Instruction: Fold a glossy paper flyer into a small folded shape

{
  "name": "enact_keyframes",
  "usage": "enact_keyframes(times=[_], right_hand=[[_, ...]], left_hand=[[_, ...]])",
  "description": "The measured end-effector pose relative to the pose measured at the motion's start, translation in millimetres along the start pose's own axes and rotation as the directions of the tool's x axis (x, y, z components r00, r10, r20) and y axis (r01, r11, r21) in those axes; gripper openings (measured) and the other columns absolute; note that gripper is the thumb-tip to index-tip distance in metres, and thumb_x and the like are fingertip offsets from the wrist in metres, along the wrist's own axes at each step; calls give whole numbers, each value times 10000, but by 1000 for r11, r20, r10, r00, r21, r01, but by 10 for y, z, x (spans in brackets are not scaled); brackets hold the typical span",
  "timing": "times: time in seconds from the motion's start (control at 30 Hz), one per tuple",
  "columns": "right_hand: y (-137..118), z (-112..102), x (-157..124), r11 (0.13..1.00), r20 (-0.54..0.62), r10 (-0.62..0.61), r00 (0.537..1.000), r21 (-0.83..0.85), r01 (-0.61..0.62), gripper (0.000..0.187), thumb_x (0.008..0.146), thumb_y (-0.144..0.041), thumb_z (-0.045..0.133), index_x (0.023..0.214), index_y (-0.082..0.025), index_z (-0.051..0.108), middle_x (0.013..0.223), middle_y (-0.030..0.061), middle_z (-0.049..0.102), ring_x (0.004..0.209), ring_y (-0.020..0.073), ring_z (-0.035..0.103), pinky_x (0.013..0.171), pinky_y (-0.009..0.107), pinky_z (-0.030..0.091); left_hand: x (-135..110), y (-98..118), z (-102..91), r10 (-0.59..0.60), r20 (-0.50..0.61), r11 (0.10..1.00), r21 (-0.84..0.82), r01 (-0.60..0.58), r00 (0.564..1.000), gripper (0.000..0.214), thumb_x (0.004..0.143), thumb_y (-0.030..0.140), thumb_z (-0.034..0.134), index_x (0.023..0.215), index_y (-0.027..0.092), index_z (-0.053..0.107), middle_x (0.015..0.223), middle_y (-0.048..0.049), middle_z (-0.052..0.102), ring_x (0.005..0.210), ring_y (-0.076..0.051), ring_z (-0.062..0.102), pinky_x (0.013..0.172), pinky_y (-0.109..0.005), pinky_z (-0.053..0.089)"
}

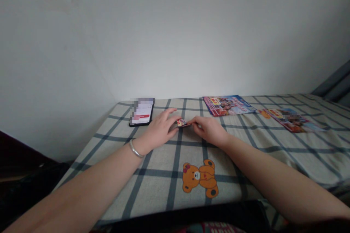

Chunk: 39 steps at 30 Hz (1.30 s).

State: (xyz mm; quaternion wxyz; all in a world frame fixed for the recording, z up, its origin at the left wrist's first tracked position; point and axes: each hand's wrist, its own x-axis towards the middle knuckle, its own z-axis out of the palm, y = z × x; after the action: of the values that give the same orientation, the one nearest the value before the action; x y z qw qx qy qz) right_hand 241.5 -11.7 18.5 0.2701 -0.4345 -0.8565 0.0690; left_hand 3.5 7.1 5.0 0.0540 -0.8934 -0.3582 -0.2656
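A small, folded piece of colourful printed paper [182, 122] is held just above the checked cloth, between my two hands. My left hand [162, 127], with a silver bangle at its wrist, has thumb and index finger at the paper's left edge while its other fingers stretch forward. From the other side, my right hand [206, 128] pinches the right edge between thumb and curled fingers. A phone [143, 112] with its screen lit lies flat just left of my left hand, part of it blurred out.
Colourful printed flyers [228, 105] lie at the back right near the white wall [175, 36]. Another flyer [294, 120] lies farther right. The checked tablecloth [153, 189] has a bear picture [201, 178] near the front. Dark grey fabric [335, 83] shows at the far right.
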Motion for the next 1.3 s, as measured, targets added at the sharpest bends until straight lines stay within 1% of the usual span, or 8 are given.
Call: enact_keyframes(times=[0.13, 0.3, 0.47, 0.57, 0.67, 0.9, 1.13, 1.3], right_hand=[[42, 26, 1, 981, -20, -6, 1000, 196, 10, 218, 923, -196, 478, 1030, -202, 669, 917, 41, 730, 792, 155, 661, 707, 254, 484], [61, 30, 8, 967, -60, 14, 998, 254, 2, 218, 921, -200, 463, 1002, -191, 665, 917, 44, 725, 795, 159, 654, 699, 264, 491], [76, 29, -2, 963, -103, 45, 994, 270, -15, 245, 925, -197, 456, 1129, -201, 590, 937, 38, 732, 762, 152, 660, 690, 266, 508], [76, 32, -16, 948, -97, 6, 995, 316, 25, 426, 915, -154, 457, 1336, -209, 428, 1032, 45, 731, 809, 145, 673, 721, 263, 520], [59, 19, -27, 967, -74, -28, 997, 249, 46, 520, 902, -118, 453, 1405, -227, 379, 1132, 56, 709, 848, 149, 676, 751, 278, 526], [132, -13, 11, 987, -40, -157, 987, -43, 155, 443, 836, -86, 579, 1246, -252, 611, 1147, 27, 706, 1027, 196, 631, 915, 362, 489], [171, -1, 23, 962, 34, -264, 964, -68, 266, 359, 852, -112, 596, 1180, -238, 672, 1197, 66, 667, 1093, 199, 589, 970, 379, 461], [131, -2, 9, 950, 35, -304, 952, -63, 306, 356, 828, -100, 613, 1148, -237, 685, 1293, 79, 607, 1197, 225, 524, 1017, 422, 435]], left_hand=[[39, -31, 3, -5, -10, 999, -41, 5, 1000, 234, 898, 248, 607, 1129, 217, 585, 1280, -81, 563, 1184, -249, 536, 1017, -451, 447], [79, -22, -33, -14, -1, 994, -105, 13, 1000, 121, 945, 227, 522, 1005, 186, 618, 992, -64, 667, 989, -221, 608, 904, -422, 490], [61, 20, -52, -85, -84, 993, -94, 77, 993, 193, 978, 269, 438, 1016, 166, 596, 986, -90, 656, 964, -234, 606, 872, -431, 496], [46, 47, -53, -135, -132, 977, -183, 110, 982, 232, 967, 212, 408, 1160, 175, 531, 1113, -101, 637, 1045, -226, 596, 924, -430, 482], [35, 49, -41, -221, -123, 938, -298, 176, 967, 288, 959, 206, 398, 1241, 166, 446, 1131, -110, 632, 1019, -208, 613, 892, -389, 495], [38, -25, 16, -296, -16, 910, -308, 277, 955, 190, 915, 204, 432, 1089, 171, 498, 796, -20, 634, 716, -164, 611, 675, -303, 475], [60, -60, 66, -183, 23, 964, -193, 184, 983, 155, 903, 215, 496, 1036, 179, 569, 929, -55, 648, 852, -196, 606, 743, -329, 466], [45, -58, 82, -241, -4, 961, -144, 238, 970, 283, 920, 273, 535, 1174, 154, 494, 790, -17, 612, 744, -190, 608, 713, -333, 460]])
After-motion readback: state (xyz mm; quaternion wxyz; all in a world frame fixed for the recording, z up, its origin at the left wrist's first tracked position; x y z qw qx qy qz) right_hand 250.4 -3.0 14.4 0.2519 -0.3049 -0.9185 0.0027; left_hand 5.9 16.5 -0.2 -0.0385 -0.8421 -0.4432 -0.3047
